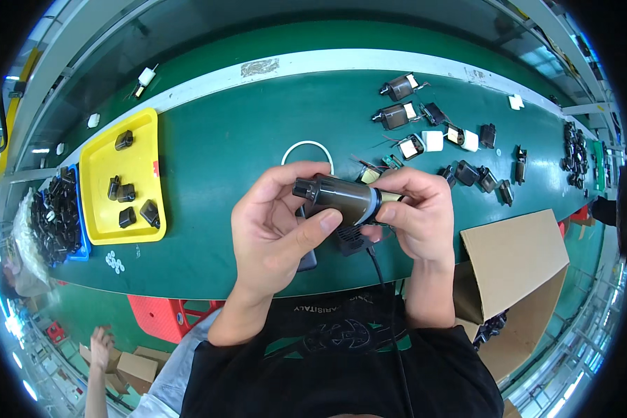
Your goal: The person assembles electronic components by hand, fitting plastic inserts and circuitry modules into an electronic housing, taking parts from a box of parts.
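Both my hands are closed around a dark translucent plastic housing (345, 198), held sideways above the green workbench. It has a narrow black nozzle at its left end and a pale ring near the right. My left hand (268, 233) grips the body, thumb along its near side. At the other end, the fingers of my right hand (423, 212) pinch a cream-coloured part joined to the housing. Just below it, a black vented device (353, 240) with a cable is partly hidden by my hands. A white loop (308, 143) shows beyond my left fingers.
A yellow tray (157, 150) at left carries several dark housings, beside a blue bin (83, 233) of black parts. Small white rings (115, 262) lie nearby. Housings and white-capped assemblies (396, 116) spread across the right. An open cardboard box (512, 258) stands at the near right edge. Another person's hand (101, 345) appears lower left.
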